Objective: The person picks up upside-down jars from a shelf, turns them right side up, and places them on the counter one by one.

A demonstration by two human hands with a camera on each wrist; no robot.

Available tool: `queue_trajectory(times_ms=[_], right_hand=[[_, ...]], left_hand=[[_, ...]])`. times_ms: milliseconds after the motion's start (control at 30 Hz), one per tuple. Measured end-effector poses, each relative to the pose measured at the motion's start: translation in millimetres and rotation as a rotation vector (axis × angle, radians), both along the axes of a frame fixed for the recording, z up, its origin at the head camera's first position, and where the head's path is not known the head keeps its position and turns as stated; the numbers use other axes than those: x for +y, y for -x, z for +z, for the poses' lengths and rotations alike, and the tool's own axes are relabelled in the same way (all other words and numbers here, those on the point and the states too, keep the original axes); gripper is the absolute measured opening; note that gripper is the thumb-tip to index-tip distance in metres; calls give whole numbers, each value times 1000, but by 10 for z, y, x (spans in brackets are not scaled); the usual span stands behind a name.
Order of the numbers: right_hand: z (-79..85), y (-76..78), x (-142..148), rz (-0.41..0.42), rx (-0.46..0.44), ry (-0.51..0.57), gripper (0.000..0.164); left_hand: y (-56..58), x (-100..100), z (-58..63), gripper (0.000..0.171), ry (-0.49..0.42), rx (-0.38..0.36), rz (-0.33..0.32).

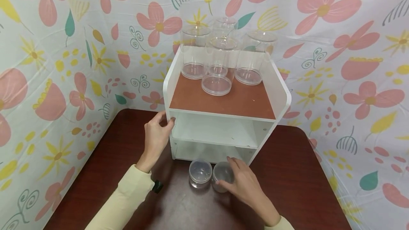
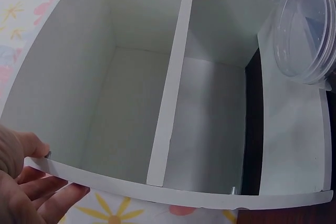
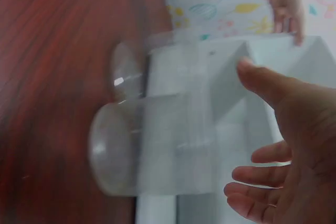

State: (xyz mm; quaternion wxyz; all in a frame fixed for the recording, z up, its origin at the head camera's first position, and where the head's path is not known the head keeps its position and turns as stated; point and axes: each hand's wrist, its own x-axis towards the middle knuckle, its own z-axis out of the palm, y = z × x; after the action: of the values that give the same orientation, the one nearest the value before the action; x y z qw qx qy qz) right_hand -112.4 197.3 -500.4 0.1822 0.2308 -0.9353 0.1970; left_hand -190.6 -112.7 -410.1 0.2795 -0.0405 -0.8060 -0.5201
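My left hand (image 1: 156, 137) grips the left side panel of a small white shelf unit (image 1: 218, 113), thumb on the inner face and fingers outside, as the left wrist view also shows. Two clear plastic jars, a left one (image 1: 200, 174) and a right one (image 1: 222, 174), stand side by side on the table before the unit. My right hand (image 1: 241, 181) is at the right jar, thumb and fingers spread. In the right wrist view that hand (image 3: 296, 135) is apart from the nearer jar (image 3: 157, 148), which looks blurred.
Several tall clear jars (image 1: 220, 66) stand on the unit's brown top board (image 1: 195, 97). Below it are a middle compartment (image 1: 214, 129) and a lower one (image 1: 204, 152). The dark red-brown table (image 1: 287, 173) meets flowered curtains (image 1: 322, 63) behind.
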Motion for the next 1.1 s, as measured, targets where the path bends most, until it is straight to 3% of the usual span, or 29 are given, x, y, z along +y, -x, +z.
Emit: queue_trajectory(times_ms=[167, 467, 700, 900, 1100], right_hand=[[368, -47, 15, -12, 31, 105, 79], [1115, 18, 85, 96, 269, 330, 58], [1662, 131, 47, 40, 376, 468, 52], [1974, 330, -70, -35, 311, 511, 61], [2260, 606, -176, -97, 132, 594, 67]], left_hand=[[6, 3, -1, 26, 6, 2, 5], [6, 4, 3, 26, 19, 6, 1], [5, -8, 4, 27, 23, 17, 2], [-1, -6, 7, 26, 31, 7, 6], [6, -2, 10, 25, 31, 9, 7]])
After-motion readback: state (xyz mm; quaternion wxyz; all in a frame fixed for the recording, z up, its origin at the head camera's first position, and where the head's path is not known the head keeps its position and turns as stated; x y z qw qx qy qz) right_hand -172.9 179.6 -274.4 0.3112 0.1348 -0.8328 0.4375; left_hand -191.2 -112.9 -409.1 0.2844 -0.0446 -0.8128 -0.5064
